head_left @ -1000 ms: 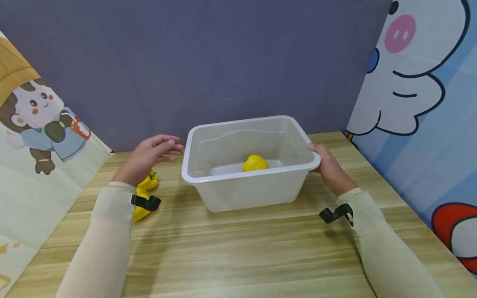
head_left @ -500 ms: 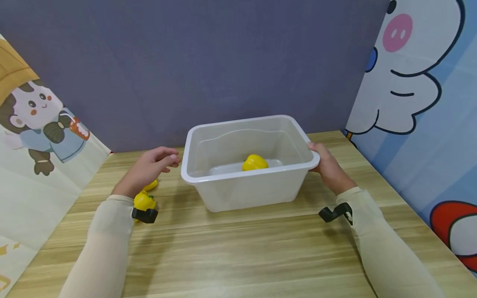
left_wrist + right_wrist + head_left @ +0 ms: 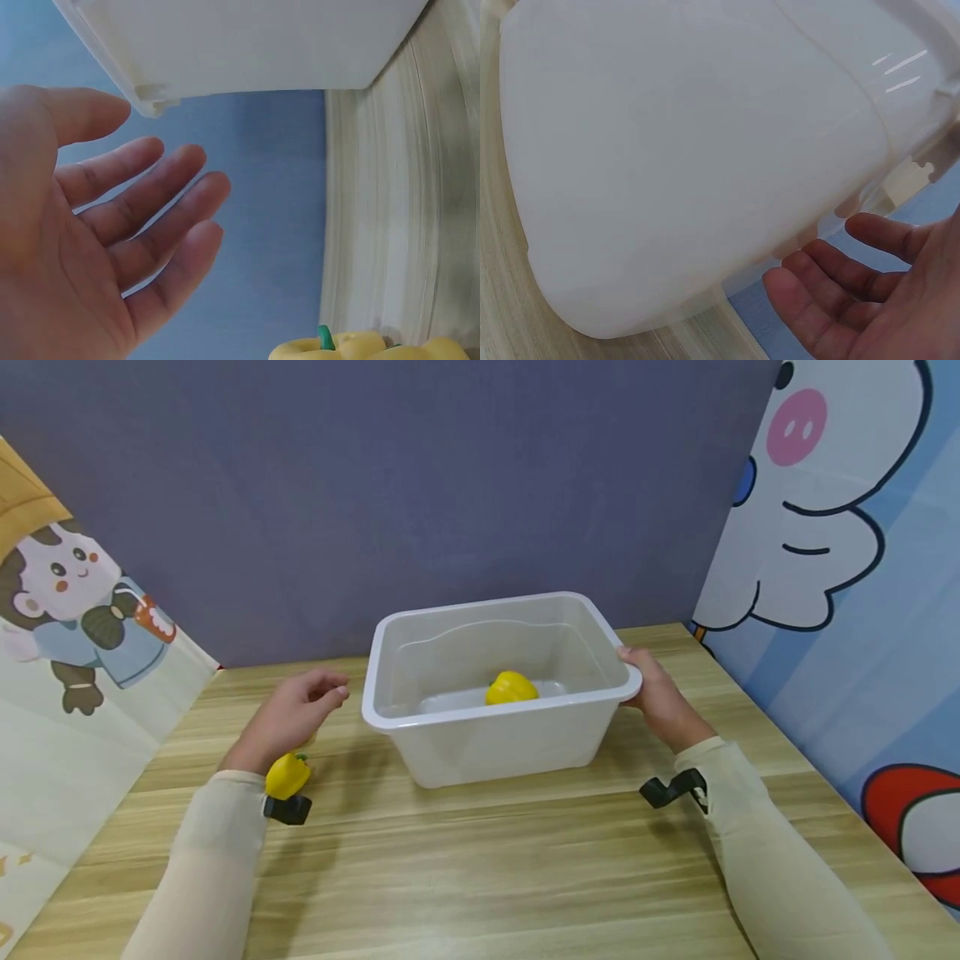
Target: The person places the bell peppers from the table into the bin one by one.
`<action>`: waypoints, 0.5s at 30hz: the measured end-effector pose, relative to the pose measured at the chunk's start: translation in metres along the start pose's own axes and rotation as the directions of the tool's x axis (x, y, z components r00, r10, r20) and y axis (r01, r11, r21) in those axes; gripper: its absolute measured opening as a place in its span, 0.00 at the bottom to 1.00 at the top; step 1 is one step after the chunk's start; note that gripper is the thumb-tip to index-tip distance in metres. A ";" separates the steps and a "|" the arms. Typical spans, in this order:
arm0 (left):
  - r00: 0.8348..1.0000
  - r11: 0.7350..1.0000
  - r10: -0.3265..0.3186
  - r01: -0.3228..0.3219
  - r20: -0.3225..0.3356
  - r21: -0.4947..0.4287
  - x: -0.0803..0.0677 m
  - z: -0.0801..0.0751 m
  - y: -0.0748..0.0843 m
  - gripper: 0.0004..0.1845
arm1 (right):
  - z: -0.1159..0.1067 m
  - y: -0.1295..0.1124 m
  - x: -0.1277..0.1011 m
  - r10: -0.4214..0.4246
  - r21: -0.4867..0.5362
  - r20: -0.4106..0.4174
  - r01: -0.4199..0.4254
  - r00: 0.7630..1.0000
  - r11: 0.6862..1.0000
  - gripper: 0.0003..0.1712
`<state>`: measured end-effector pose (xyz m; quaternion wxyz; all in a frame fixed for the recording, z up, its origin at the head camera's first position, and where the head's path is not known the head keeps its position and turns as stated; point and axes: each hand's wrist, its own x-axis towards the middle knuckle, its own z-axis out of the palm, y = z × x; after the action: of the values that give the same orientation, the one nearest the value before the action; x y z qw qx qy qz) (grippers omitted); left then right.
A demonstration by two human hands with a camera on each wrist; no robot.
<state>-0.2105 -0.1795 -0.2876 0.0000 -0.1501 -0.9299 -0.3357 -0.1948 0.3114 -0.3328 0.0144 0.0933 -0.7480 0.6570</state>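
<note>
A translucent white tub (image 3: 495, 693) was set on the wooden counter (image 3: 480, 877), and all places here are given from that tub. One yellow pepper (image 3: 511, 687) was seen lying inside it, on its floor towards the far wall. A second yellow pepper (image 3: 287, 774) was found on the counter well to the left of the tub, partly hidden beneath the left wrist; in the left wrist view its green stem and yellow top (image 3: 337, 347) were visible at the lower edge, with what seemed a further yellow piece beside it.

The left hand (image 3: 288, 718) was held just left of the tub's left rim, apart from it, above the counter. Its grip was loose and apart, the fingers (image 3: 150, 217) spread and only slightly bent, with nothing held.

The right hand (image 3: 660, 697) was placed at the tub's right end, just under the rim near the front corner. In the right wrist view its fingers (image 3: 832, 285) were shown relaxed beside the tub's wall (image 3: 690, 165), not curled round anything; whether the rim was actually touched could not be told for certain.

Cartoon-printed panels were stood to either side of the tub, with a grey wall behind it.
</note>
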 end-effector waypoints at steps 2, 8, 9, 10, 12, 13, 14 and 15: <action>1.000 1.000 0.002 -0.002 0.000 0.026 -0.001 0.001 -0.001 0.24 | 0.001 0.000 0.000 -0.004 0.004 0.003 0.004 1.000 1.000 0.34; 1.000 0.995 0.010 -0.009 0.000 0.101 -0.004 0.003 -0.004 0.25 | 0.002 0.000 0.001 0.006 0.005 0.001 -0.006 1.000 1.000 0.36; 1.000 0.992 0.018 -0.017 -0.008 0.121 -0.004 0.003 -0.004 0.25 | 0.002 0.000 0.001 0.010 0.007 -0.001 -0.010 1.000 1.000 0.36; 1.000 0.989 0.026 -0.023 -0.016 0.144 -0.005 0.004 -0.005 0.25 | 0.002 0.000 0.001 0.013 0.007 -0.002 -0.013 1.000 1.000 0.36; 0.999 0.981 0.039 -0.031 -0.036 0.193 -0.007 0.004 -0.006 0.24 | 0.002 -0.001 0.000 0.015 0.011 -0.002 -0.015 1.000 1.000 0.36; 0.998 0.976 0.045 -0.035 -0.044 0.214 -0.008 0.004 -0.007 0.24 | 0.002 -0.001 0.000 0.015 0.011 0.000 -0.015 1.000 1.000 0.36; 0.997 0.972 0.050 -0.037 -0.051 0.232 -0.008 0.004 -0.008 0.24 | 0.001 -0.001 0.000 0.014 0.011 0.000 -0.014 1.000 1.000 0.36; 0.997 0.969 0.052 -0.037 -0.056 0.244 -0.009 0.004 -0.008 0.24 | 0.001 -0.001 0.000 0.014 0.009 0.000 -0.014 1.000 1.000 0.36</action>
<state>-0.2035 -0.1854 -0.2968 0.0547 -0.1595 -0.9600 -0.2237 -0.1948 0.3100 -0.3325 0.0092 0.0881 -0.7455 0.6606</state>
